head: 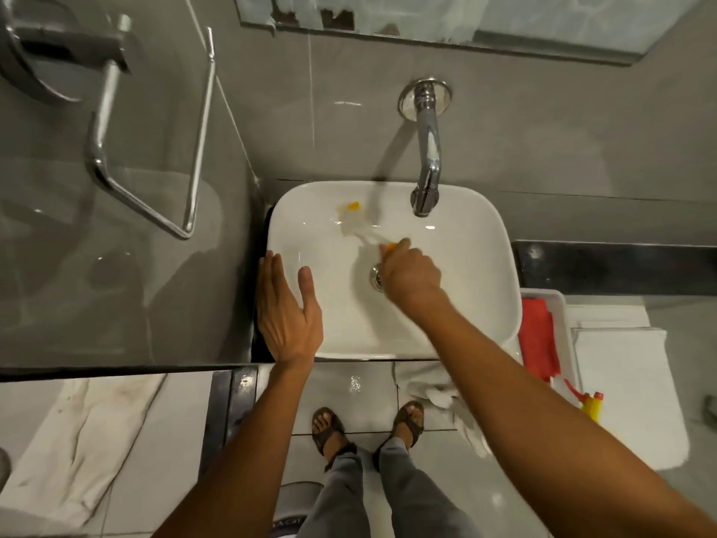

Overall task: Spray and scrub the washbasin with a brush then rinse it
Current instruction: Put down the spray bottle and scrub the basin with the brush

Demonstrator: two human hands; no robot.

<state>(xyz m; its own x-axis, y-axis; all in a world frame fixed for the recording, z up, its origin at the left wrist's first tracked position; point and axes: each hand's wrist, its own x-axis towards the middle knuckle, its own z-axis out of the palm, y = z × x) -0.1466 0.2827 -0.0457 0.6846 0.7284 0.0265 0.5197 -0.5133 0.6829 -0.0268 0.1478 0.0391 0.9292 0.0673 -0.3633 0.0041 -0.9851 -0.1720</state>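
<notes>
A white washbasin (465,304) sits under a chrome wall tap (426,165). My right hand (411,273) is inside the bowl, over the drain (377,278), and grips the handle of a brush (355,223). The brush is blurred, white with orange parts, and its head lies against the bowl's far left wall. My left hand (287,312) rests flat on the basin's left rim with fingers spread and holds nothing. A yellow spray bottle (591,407) with a red trigger lies to the right of the basin.
A white tray (551,300) holding a red cloth (537,335) stands right of the basin, beside a white towel (624,382). A glass panel with a chrome handle (116,157) is on the left. A white cloth (446,398) lies on the floor by my feet.
</notes>
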